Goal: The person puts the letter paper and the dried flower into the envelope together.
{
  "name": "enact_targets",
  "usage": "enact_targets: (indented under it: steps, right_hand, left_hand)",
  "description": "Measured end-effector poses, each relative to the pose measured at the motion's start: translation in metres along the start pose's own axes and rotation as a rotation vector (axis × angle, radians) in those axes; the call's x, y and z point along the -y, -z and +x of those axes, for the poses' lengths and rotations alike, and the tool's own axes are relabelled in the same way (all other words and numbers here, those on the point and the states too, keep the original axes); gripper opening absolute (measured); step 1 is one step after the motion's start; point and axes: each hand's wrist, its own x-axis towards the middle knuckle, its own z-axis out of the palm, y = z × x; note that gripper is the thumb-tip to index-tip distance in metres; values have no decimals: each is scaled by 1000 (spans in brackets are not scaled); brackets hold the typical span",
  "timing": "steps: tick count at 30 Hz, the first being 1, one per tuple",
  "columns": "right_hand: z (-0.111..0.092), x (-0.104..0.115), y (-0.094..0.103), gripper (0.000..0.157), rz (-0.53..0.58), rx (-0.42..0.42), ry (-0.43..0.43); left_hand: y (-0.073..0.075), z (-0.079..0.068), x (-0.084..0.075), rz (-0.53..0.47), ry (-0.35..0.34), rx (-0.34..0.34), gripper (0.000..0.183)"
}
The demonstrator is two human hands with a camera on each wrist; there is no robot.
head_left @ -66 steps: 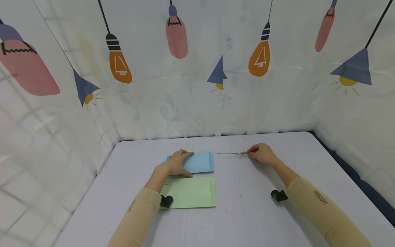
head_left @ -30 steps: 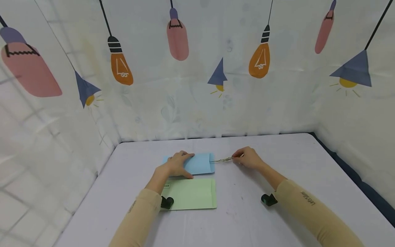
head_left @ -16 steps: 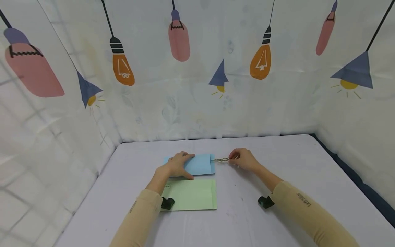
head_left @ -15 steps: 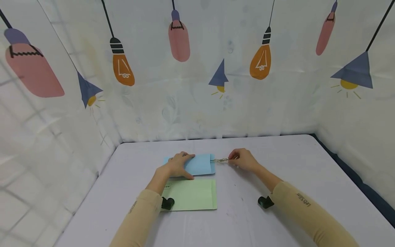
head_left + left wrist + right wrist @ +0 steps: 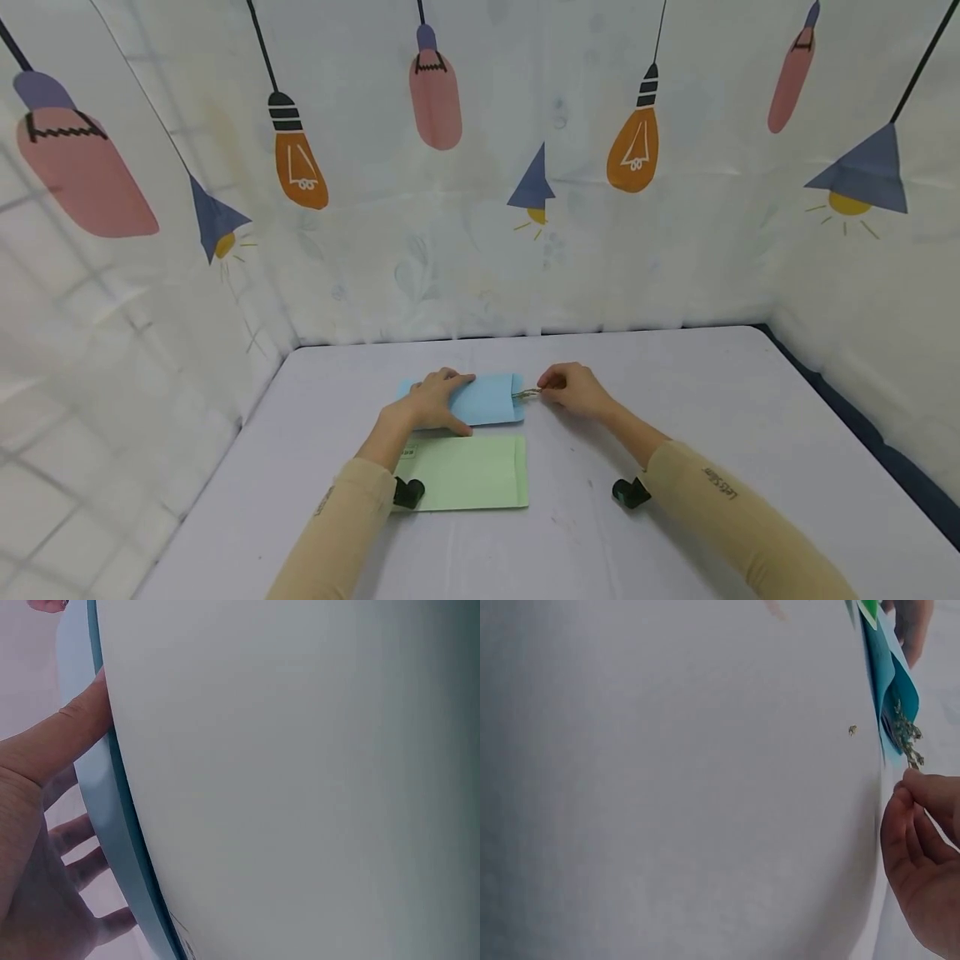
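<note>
A light blue envelope (image 5: 483, 402) lies on the white table, its flap end facing right. My left hand (image 5: 429, 402) holds it across its width, thumb at the near edge and fingers at the far edge. Between thumb and fingertips, my right hand (image 5: 577, 390) pinches a thin dried sprig (image 5: 527, 393) right at the envelope's mouth. The sprig's front part is hidden inside. In the right wrist view the mouth of the blue envelope (image 5: 906, 694) gapes, and small greenish buds on the sprig (image 5: 907, 739) show at it.
Nearer me, a pale green envelope (image 5: 465, 475) lies flat, just below the blue one and partly behind the left forearm. Tiny plant crumbs dot the white table (image 5: 600, 533) to its right. A curtain (image 5: 450, 275) printed with lamps rises behind the table.
My right hand has moved left with the sprig, from well right of the blue envelope to its mouth. More of the sprig is now inside. The left hand has stayed in place.
</note>
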Motion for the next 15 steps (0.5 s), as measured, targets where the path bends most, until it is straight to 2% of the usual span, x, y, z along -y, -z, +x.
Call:
enact_targets:
  steps: [6,15]
  right_hand:
    - [1,1,-6,3,27,3,-9]
    - [7,7,-15,5,24,19,15]
  left_hand:
    - [-1,1,2,-1,8,16,100]
    - [-1,1,2,-6,4,-3,100]
